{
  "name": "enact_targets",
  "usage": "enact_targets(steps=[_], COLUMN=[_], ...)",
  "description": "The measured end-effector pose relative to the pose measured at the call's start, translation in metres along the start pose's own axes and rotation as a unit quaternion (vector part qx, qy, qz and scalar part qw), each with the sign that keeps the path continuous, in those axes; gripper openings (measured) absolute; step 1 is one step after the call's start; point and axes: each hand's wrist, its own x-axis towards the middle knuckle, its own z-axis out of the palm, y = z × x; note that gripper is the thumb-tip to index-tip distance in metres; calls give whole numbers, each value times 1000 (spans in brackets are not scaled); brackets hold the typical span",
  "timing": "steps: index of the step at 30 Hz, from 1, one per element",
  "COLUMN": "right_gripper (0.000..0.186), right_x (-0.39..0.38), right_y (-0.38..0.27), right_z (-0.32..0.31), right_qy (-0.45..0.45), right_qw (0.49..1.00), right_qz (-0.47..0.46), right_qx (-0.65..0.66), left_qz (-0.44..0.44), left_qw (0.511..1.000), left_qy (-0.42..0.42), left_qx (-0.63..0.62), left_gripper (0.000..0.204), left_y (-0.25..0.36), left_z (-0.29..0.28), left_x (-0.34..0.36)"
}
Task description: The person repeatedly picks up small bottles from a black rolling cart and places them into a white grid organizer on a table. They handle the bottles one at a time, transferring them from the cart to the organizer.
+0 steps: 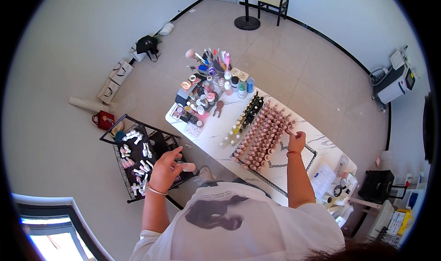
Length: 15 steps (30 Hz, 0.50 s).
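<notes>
My left hand [164, 173] is raised between the cart and the table. Its fingers are closed round a small pale-pink nail polish bottle [189, 167], which pokes out to the right. My right hand [296, 143] reaches over the table to the right end of the bottle rows. Its fingertips pinch a pink nail polish bottle [290, 128] there. Rows of matching pink bottles [264, 141] stand upright and close together on a white tray [301, 163] with a dark lacy rim. Left of them runs a row of dark and yellow bottles [248, 113].
A black cart [158, 144] with white and pink bottles [144, 167] stands at the left. Jars and a brush holder [216, 68] crowd the far end of the marble-patterned table [229, 111]. Clear plastic boxes [324, 178] lie at its right end. A fan [247, 22] stands beyond.
</notes>
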Motion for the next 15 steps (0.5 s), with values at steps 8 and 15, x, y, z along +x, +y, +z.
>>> enact_targets(steps=[8, 15], right_gripper=[21, 29], right_x=[-101, -139], right_y=[-150, -259], right_z=[-51, -75], right_qy=[-320, -453], right_qw=[908, 793], right_qz=[-148, -375], right_qx=[224, 158], left_qz=[69, 191], left_qw=[990, 973], left_qy=[-49, -109], left_qx=[-114, -67], left_gripper=[55, 51], left_y=[35, 86], left_z=[16, 34], left_x=[24, 49])
